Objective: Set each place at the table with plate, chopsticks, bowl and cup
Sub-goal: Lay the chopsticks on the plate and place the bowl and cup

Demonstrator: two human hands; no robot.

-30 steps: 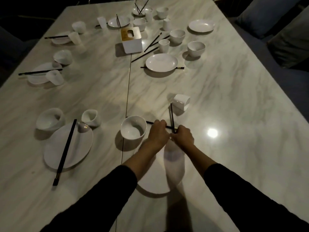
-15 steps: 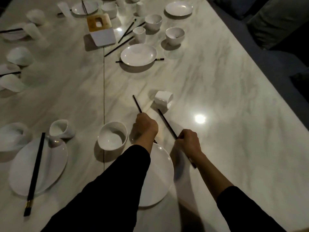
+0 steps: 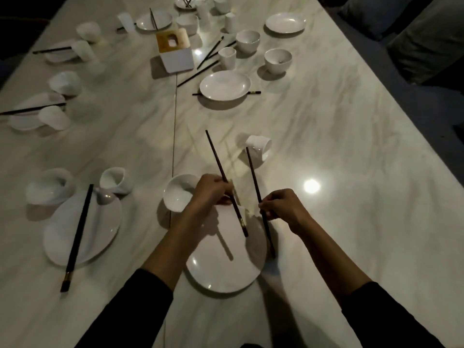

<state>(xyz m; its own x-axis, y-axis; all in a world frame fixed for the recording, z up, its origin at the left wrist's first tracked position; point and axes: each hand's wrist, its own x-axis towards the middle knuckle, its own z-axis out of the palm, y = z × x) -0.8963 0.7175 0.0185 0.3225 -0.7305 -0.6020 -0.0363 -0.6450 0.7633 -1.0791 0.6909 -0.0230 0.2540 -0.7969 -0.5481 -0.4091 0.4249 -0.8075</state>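
Note:
A white plate (image 3: 221, 270) lies on the marble table right in front of me. My left hand (image 3: 209, 193) grips one black chopstick (image 3: 218, 159) above the plate's far edge. My right hand (image 3: 282, 205) pinches a second black chopstick (image 3: 253, 172) over the plate's right rim. Both sticks point away from me, roughly parallel and apart. A white bowl (image 3: 177, 192) sits just left of my left hand. A white cup (image 3: 259, 146) stands beyond the right chopstick's tip.
To the left is a set place: plate (image 3: 100, 232) with chopsticks (image 3: 77, 237), bowl (image 3: 50, 185), cup (image 3: 116, 180). Farther back stand a tissue box (image 3: 175, 51), another plate (image 3: 224, 85), loose chopsticks (image 3: 198, 76), bowls and cups. Dark seating runs along the right table edge.
The two chopsticks were crossed under both hands beyond the plate. My hands have pulled apart, each lifting one stick, and the sticks now lie roughly parallel over the plate.

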